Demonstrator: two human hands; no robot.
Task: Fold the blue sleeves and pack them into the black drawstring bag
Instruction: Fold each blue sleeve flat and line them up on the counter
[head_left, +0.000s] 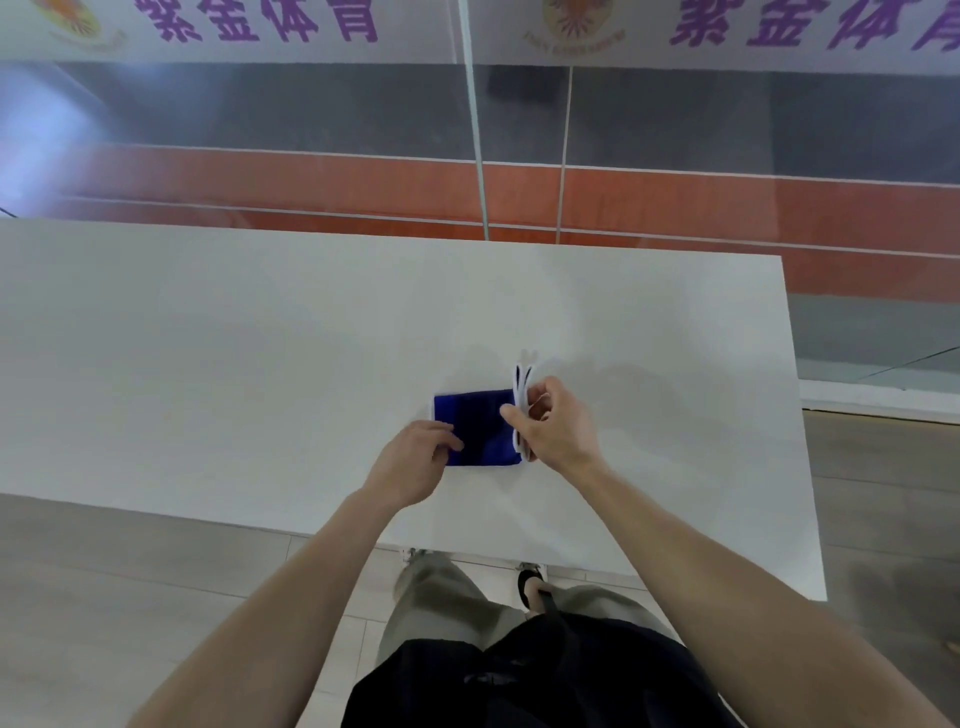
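The right grip, a bare hand, is clenched in a pinch on the white cuff bands: the thumb and bent fingers close on these thin looped strips, which stand up off the surface in narrow arcs at the right end of the folded blue fabric sleeves. The bands look ribbed or elastic, though blur hides the weave. The left grip, also a bare hand, rests with bent fingers on the near-left corner of the sleeves; the back of the hand covers that corner, so whether it pinches the cloth or only presses it cannot be told. The sleeves lie as a flat, roughly rectangular pad of deep, slightly shiny blue, with darker bands where layers overlap, near the middle of the smooth white counter, closer to its near edge. The counter's left end is cut off by the frame. Below it show loose khaki trousers, a black sandal and, at the bottom edge, a mass of black fabric with a strap; whether that is the drawstring bag or clothing is unclear. Beyond the counter stand glass panels bearing purple characters, cropped at the top.
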